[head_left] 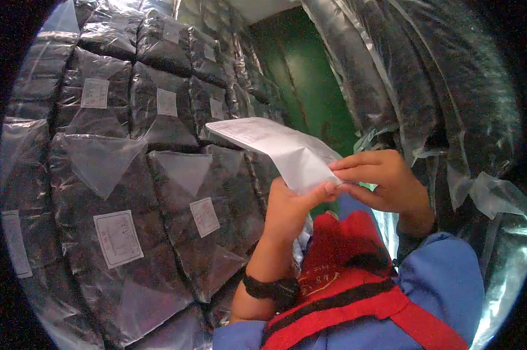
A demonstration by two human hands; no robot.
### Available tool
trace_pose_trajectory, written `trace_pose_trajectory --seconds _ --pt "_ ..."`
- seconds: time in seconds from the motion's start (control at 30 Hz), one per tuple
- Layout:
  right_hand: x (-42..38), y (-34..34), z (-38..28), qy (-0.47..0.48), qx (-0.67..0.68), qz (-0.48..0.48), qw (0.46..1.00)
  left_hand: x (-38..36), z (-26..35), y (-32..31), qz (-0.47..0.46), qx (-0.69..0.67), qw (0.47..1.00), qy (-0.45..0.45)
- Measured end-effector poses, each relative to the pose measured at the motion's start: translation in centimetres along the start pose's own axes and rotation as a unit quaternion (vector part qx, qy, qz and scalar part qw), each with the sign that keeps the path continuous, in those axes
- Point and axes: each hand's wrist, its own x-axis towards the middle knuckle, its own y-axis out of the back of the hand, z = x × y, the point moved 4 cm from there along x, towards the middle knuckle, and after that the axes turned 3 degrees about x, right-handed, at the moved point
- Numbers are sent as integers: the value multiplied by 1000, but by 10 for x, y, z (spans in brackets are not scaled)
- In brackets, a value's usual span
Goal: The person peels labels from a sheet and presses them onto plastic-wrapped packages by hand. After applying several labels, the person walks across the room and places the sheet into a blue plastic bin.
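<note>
Both my hands are on a stack of white paper sheets (301, 163) with print on the upper face, held out in front of my chest. My left hand (289, 207) grips the near edge from the left, its thumb lying along the paper. On the other side, the fingers of my right hand (380, 178) pinch the near right corner. The sheets bend near my hands, and their far end points toward the wrapped packages on the left. Exactly how many sheets there are cannot be made out.
Dark packages (106, 233) in clear plastic are stacked high on the left, several bearing white printed labels (118, 238). More plastic-wrapped dark bundles (444, 87) rise close on the right. A green wall (298, 70) stands at the back. I wear a red apron (345, 251).
</note>
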Motion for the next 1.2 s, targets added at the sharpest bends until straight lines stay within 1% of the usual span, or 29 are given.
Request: trace_pose_trajectory --seconds 0.1,0.2,0.47,0.6,0.67,0.77,0.87,0.9,0.93,0.97,1.0,1.1,1.2 --pt "1 2 0 -5 16 3 1000 -1 6 0 15 55 998 -1" --pt "4 3 0 -4 26 16 1000 -1 6 0 13 74 997 4" --pt "6 6 8 -8 64 -4 998 2 5 2 -15 68 998 -4" --pt "7 5 7 -18 57 -4 998 2 7 2 -27 90 996 -7" --pt "7 4 7 -16 57 3 998 2 8 2 -18 87 996 -6" --pt "9 3 9 -39 52 -2 998 2 7 3 -27 80 996 -8" --pt "7 1 24 -58 67 35 995 5 3 6 -30 45 998 -10" --pt "3 -1 37 -145 148 59 977 6 0 7 -27 29 999 -10" --pt "-3 -6 52 -230 227 81 943 8 -4 9 -28 18 999 10" --pt "-7 -11 64 -312 302 102 895 10 -10 10 -29 6 999 29" --pt "-8 -13 72 -361 342 125 859 13 -15 12 -30 -6 998 50" --pt "-25 -19 121 -419 399 149 801 23 -36 27 -16 -23 994 103" --pt "-54 -8 172 -405 344 284 798 32 -61 43 -2 -50 990 134"
